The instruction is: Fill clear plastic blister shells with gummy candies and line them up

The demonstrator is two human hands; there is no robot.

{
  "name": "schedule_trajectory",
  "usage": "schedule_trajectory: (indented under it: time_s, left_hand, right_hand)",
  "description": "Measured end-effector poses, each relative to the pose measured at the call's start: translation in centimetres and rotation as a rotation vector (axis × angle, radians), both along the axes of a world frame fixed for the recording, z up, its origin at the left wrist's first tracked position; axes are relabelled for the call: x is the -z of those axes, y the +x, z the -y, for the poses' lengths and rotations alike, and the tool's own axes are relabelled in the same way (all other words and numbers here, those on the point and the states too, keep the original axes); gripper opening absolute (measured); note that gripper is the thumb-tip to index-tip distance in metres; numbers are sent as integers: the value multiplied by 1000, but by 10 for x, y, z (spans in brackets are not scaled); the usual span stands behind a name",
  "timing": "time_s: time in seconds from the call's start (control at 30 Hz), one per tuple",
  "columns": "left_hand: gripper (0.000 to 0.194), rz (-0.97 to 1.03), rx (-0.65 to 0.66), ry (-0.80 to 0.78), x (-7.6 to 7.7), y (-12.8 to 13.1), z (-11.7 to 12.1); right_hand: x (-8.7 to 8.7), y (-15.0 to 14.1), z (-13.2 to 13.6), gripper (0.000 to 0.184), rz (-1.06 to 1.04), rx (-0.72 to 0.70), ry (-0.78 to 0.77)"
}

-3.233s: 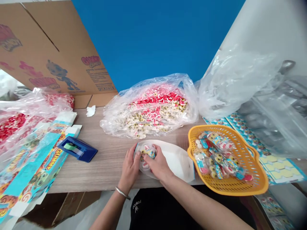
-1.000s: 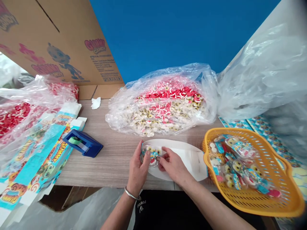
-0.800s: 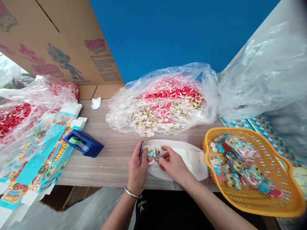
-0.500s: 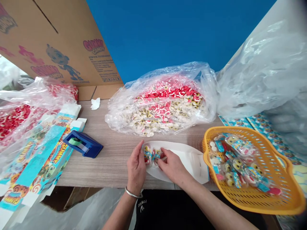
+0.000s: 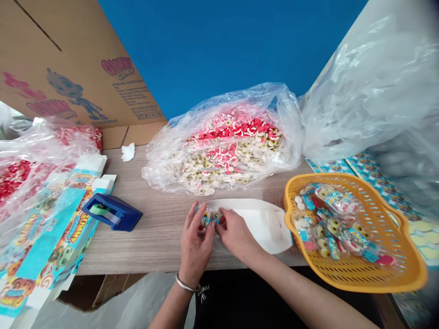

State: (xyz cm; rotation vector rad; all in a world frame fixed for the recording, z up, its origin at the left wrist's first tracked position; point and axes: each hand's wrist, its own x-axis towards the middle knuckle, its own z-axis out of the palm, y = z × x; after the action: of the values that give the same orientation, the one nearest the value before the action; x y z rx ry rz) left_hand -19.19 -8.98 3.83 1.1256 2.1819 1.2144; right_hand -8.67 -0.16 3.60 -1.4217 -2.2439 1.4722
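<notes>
A small clear plastic candy pack [image 5: 205, 219] with a blue, colourful label sits between both hands, low over the table's front edge. My left hand [image 5: 196, 244] is closed around its left side, fingers over the back and thumb in front. At the label's right end, my right hand [image 5: 236, 232] pinches with thumb and fingertips. Part of the pack is hidden behind the fingers. Under and beside my right hand lies a white card box piece [image 5: 264, 224]. A yellow basket [image 5: 343, 281] to the right holds several similar candy packs [image 5: 338, 201].
A big clear bag of red, white and eye-shaped gummies [image 5: 222, 146] lies at the back. On the left are a blue tape dispenser [image 5: 125, 214], flat printed candy cartons [image 5: 65, 228] and another gummy bag [image 5: 17, 178]. A cardboard box [image 5: 85, 27] stands behind.
My left hand has turned and its thumb now comes across the front of the candy pack. My right hand still pinches the pack's right side. The whole view has shifted slightly.
</notes>
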Motion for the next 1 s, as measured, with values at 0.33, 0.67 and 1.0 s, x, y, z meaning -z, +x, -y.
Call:
schedule_trajectory:
  time_s: [0.33,0.67,1.0]
  left_hand:
    - [42,-137,78,-33,-8,-11,-2]
    - [36,13,73,-43,-7,-14,-2]
    - [62,12,124,-88,-1,-18,4]
  right_hand:
    - [-1,1,-5,50,-59,10,-41]
    - [-4,-7,-6,35,-149,-11,-151]
    - [-15,4,-7,38,-125,23,-73]
